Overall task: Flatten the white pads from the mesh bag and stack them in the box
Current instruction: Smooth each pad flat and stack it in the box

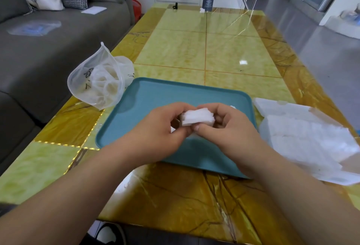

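Left hand (165,127) and right hand (227,127) pinch stacked white pads (196,119) between them.

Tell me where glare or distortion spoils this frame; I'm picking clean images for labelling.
Head view: glare streaks cross the far end of the glossy table. Wide-angle bending curves its edges. The white pads, pinched between the left hand and right hand, look washed out.

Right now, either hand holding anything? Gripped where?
Both. The left hand and right hand together hold a small stack of white pads above the blue tray, each hand pinching one end of it.
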A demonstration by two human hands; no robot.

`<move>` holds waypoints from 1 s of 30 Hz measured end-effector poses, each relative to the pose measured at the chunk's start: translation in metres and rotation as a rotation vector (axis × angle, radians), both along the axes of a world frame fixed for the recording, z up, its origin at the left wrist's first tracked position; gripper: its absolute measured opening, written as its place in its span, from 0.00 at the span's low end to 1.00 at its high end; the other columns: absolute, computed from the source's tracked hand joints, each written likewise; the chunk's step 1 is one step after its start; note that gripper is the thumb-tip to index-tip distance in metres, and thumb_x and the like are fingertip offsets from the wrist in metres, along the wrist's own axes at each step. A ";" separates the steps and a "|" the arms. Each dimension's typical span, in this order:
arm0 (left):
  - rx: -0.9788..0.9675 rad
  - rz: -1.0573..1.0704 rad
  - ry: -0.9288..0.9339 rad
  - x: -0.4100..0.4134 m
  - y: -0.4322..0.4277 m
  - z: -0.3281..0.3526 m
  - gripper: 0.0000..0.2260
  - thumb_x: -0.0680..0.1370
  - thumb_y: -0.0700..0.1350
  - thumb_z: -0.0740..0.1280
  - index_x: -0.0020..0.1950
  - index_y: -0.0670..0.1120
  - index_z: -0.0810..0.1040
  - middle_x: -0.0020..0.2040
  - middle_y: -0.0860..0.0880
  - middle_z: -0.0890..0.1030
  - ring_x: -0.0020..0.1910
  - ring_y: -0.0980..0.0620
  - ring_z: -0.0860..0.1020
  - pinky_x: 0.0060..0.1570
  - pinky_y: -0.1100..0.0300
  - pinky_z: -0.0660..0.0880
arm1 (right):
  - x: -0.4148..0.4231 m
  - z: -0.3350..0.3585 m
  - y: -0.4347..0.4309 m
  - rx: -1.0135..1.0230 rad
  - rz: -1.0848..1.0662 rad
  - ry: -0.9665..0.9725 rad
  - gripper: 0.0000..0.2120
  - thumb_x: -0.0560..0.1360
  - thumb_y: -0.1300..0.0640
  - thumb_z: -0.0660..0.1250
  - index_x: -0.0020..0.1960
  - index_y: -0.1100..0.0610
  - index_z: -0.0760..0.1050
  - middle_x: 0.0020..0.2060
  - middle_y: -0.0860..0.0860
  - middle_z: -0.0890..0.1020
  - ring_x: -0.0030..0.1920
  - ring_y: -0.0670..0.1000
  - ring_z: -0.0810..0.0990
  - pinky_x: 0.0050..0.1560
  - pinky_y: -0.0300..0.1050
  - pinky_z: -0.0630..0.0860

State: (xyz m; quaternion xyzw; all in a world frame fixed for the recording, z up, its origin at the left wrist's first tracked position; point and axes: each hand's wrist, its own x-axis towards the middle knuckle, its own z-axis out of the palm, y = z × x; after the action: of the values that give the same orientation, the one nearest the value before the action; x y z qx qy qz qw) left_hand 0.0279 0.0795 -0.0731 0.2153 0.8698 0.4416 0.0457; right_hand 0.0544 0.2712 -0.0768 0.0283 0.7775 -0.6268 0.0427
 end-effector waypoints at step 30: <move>-0.249 0.303 -0.190 -0.010 -0.027 0.005 0.09 0.72 0.50 0.78 0.48 0.53 0.80 0.44 0.55 0.81 0.41 0.57 0.78 0.38 0.61 0.72 | -0.003 -0.008 -0.001 0.063 -0.206 -0.107 0.10 0.75 0.54 0.75 0.53 0.50 0.78 0.43 0.49 0.87 0.43 0.48 0.84 0.43 0.43 0.76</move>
State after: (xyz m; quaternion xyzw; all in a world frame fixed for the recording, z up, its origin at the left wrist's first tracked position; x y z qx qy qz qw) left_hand 0.0181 0.0529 -0.0677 0.0324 0.9319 0.3507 0.0869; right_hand 0.0514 0.2702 -0.0843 0.1427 0.7865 -0.6006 0.0184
